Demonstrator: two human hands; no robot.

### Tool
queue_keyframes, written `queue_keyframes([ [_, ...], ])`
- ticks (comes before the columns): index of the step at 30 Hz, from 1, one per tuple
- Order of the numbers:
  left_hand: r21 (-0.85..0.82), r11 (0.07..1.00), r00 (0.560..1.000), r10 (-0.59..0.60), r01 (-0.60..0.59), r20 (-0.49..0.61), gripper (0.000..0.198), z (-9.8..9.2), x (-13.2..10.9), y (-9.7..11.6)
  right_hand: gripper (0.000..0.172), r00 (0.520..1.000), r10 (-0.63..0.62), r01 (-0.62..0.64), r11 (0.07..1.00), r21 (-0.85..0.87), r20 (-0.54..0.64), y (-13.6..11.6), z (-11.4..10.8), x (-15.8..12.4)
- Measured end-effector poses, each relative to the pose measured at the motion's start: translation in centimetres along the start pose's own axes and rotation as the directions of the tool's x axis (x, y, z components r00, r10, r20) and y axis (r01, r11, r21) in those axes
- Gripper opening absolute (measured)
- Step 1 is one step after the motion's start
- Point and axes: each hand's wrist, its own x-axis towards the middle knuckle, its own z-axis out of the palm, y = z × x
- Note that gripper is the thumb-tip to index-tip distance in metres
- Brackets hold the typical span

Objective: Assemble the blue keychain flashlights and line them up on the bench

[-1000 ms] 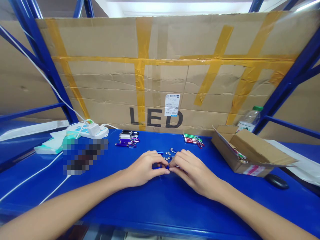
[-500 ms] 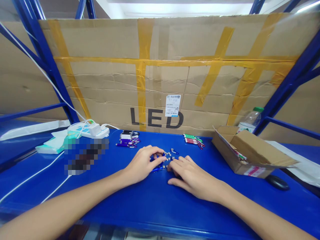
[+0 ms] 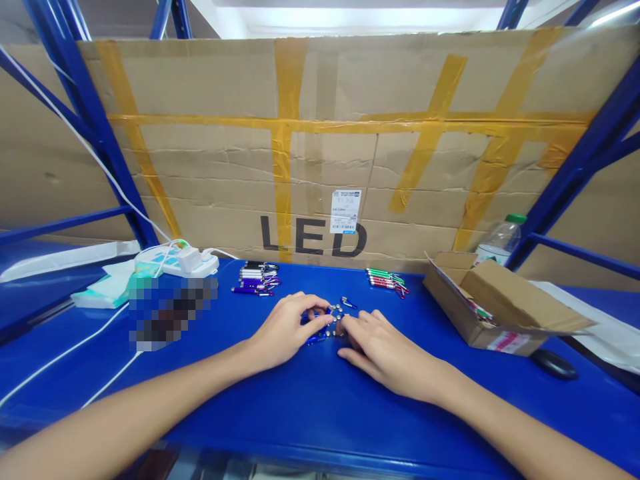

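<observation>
My left hand [image 3: 289, 328] is closed in a pinch on a blue tube, of which only the end shows at the fingertips. Several small round silver pieces [image 3: 328, 333] lie on the blue tabletop between my hands. Another blue tube [image 3: 316, 339] lies just under my left fingertips. My right hand [image 3: 373, 343] rests palm down at the right of the silver pieces, its fingers curled over and its thumb a little apart; whatever they hold is hidden. A short blue piece with a silver end [image 3: 349, 303] lies just beyond my right fingers.
Pen-like tubes with clips lie in two groups at the back: black, silver and purple [image 3: 256, 279] left, green and red [image 3: 385, 280] right. An open cardboard box [image 3: 480, 307], a black mouse [image 3: 554, 365] and a bottle [image 3: 500, 241] stand right. A power strip [image 3: 193, 261] lies left.
My right hand has shifted slightly and its index finger now covers a spot among the silver pieces. My left hand has stayed almost still.
</observation>
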Motion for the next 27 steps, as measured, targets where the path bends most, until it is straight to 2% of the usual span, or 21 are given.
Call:
queue_keyframes([
  [4,0.014,1.000,1.000,0.002,-0.002,-0.005,0.018,-0.10,-0.03,0.08,0.024,0.999,0.037,-0.037,0.999,-0.019,0.001,0.10,0.14,-0.10],
  [12,0.011,1.000,1.000,-0.004,0.004,0.015,0.018,0.02,-0.11,0.00,0.012,1.000,0.022,-0.022,0.999,-0.044,0.005,0.72,0.71,-0.11],
  [20,0.073,0.990,0.992,0.115,-0.118,0.044,0.022,-0.26,-0.19,0.08,0.012,1.000,0.007,-0.007,0.999,-0.036,0.010,0.39,0.02,-0.04],
  [27,0.053,0.981,0.980,0.183,-0.187,0.076,0.026,-0.27,-0.30,0.10,0.014,0.999,-0.042,0.042,0.998,-0.053,0.008,0.37,0.01,-0.05],
])
